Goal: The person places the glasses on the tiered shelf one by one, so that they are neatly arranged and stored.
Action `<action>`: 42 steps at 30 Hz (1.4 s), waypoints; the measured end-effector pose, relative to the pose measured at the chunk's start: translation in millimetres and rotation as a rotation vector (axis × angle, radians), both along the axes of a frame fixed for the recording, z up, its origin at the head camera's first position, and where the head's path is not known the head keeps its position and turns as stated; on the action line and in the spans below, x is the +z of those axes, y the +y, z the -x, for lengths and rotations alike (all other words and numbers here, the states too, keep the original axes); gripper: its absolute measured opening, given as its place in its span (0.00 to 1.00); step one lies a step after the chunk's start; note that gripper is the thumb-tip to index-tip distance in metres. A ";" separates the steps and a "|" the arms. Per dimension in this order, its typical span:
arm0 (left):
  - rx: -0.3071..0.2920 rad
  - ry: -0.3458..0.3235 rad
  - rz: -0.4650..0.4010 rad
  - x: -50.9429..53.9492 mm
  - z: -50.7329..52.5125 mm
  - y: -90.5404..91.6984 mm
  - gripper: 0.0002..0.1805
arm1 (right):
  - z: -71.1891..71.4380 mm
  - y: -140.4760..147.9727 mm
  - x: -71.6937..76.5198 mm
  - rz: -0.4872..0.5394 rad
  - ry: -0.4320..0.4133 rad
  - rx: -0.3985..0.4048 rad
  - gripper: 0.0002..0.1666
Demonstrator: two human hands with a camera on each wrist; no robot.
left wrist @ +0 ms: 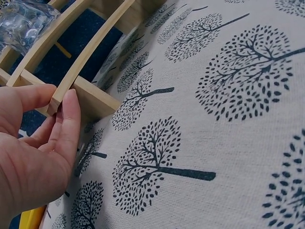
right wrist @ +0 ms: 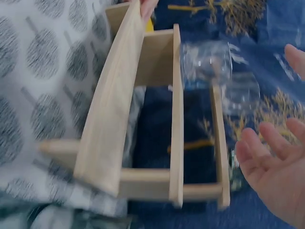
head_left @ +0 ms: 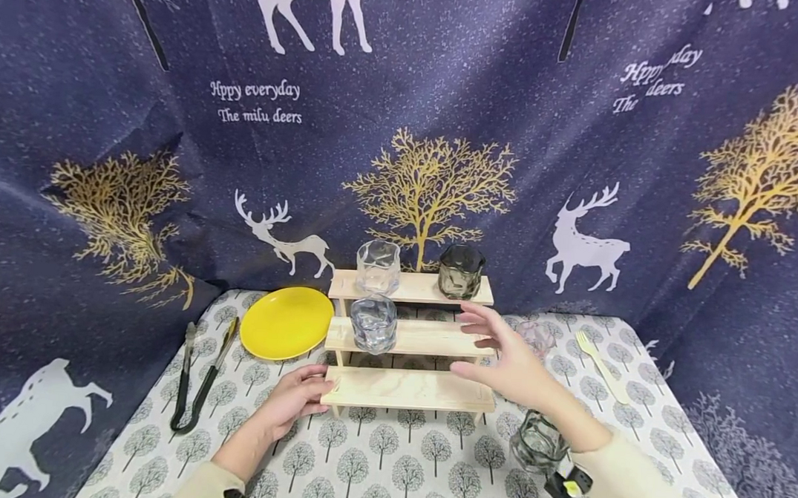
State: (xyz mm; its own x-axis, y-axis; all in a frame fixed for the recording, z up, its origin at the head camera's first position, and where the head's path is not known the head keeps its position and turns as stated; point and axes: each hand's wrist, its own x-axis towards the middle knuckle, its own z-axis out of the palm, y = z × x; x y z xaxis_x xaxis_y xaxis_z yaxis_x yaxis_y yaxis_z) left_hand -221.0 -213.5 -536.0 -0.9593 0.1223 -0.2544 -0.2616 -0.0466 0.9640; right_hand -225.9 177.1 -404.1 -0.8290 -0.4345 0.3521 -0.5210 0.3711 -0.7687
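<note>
In the lower centre of the head view, the left hand (head_left: 299, 399) pinches the left end of the bottom board of a pale-grained wooden three-tier rack (head_left: 409, 389). Right of centre, the right hand (head_left: 504, 357) hovers wide, fingers spread. A wavy-walled bluish glass (head_left: 374, 324) sits mid-tier; clear (head_left: 378, 267) and smoky (head_left: 461, 272) tumblers, similarly rippled, stand on top.

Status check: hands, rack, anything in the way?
Left hand pinching wooden rack at bottom shelf. Right hand empty, near rack's right end. Rack bears three glasses. No obstruction seen.
</note>
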 end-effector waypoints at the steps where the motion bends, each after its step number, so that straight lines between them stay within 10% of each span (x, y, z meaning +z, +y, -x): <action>1: 0.000 -0.001 0.002 0.5 -0.3 0.3 0.34 | -2.6 7.7 -1.9 -0.010 0.006 -0.008 0.52; 18: 0.004 0.004 0.020 -2.0 2.1 2.2 0.32 | -55.9 107.8 -76.8 -0.231 0.117 -0.213 0.49; 32: 0.008 0.010 0.016 -2.6 1.7 -1.2 0.32 | -81.9 124.0 -129.2 -0.248 0.051 -0.323 0.59; 42: 0.007 0.006 0.017 -0.4 0.0 -1.1 0.32 | -81.0 118.4 -139.9 -0.182 -0.015 -0.398 0.50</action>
State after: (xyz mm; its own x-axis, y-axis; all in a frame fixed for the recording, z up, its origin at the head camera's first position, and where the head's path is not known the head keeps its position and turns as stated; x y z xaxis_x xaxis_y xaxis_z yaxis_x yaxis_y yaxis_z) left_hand -220.9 -214.7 -536.4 -0.9616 0.1111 -0.2512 -0.2560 -0.0318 0.9661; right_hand -144.9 295.5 -544.0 -0.9488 -0.1336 0.2861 -0.2990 0.6710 -0.6785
